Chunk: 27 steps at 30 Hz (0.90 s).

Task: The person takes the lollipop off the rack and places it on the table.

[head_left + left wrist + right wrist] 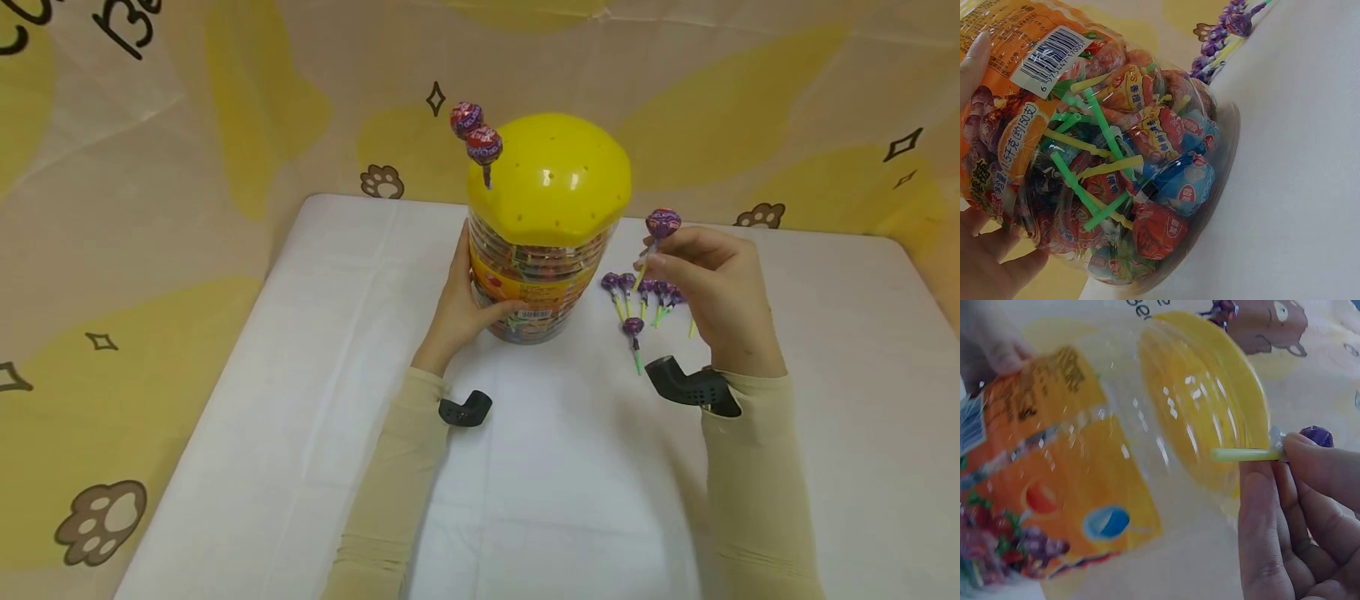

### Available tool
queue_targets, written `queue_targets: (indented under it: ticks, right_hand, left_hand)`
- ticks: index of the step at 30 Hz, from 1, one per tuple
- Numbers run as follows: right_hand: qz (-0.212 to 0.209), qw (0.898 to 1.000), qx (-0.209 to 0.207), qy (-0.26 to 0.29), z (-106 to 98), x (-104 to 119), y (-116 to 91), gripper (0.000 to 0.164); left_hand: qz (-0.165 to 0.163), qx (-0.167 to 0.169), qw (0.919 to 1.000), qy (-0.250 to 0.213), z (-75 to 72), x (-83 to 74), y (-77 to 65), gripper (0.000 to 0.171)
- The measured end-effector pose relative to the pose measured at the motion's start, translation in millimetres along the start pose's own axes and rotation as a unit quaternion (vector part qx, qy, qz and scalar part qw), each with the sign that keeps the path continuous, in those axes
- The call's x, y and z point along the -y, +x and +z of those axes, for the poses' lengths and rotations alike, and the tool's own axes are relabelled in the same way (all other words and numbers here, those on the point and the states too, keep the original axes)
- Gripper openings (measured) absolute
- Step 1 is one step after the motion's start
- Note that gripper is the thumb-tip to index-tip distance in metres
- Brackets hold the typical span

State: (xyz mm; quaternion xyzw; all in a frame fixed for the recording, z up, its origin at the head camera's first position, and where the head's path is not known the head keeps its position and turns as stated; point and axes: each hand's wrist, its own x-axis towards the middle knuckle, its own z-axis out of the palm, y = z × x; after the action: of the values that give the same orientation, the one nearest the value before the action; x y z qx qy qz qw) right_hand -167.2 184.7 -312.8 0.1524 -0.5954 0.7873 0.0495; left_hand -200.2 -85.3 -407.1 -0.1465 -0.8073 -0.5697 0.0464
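Note:
A clear plastic candy jar with an orange label and a yellow lid stands slightly tilted on the table. Wrapped lollipops fill its lower part. My left hand grips the jar's left side, thumb across the label. Two purple-wrapped lollipops stick up from the left of the lid, which has small holes. To the right of the lid, my right hand pinches a lollipop just below its wrapped head. In the right wrist view its yellow stick points toward the lid, with the head partly behind the thumb.
Several purple lollipops lie on the white table right of the jar, some partly behind my right hand. One lollipop lies nearer me. A patterned cloth hangs behind the table.

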Motion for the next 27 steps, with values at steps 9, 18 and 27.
queue_targets:
  ticks: [9, 18, 27]
  right_hand:
    - [0.066, 0.997, -0.011, -0.038, -28, -14, -13, 0.013]
    - [0.145, 0.974, 0.028, -0.171, -61, -27, -23, 0.011]
    - [0.234, 0.927, 0.060, -0.286, -95, -52, -24, 0.010]
  left_hand:
    - [-0.006, 0.000, 1.0000, 0.004, 0.2, 1.7, 0.4, 0.116]
    - [-0.002, 0.002, 1.0000, -0.003, 0.9, 0.8, 0.8, 0.115]
    - [0.007, -0.002, 1.0000, -0.003, 1.0, 2.4, 0.9, 0.115]
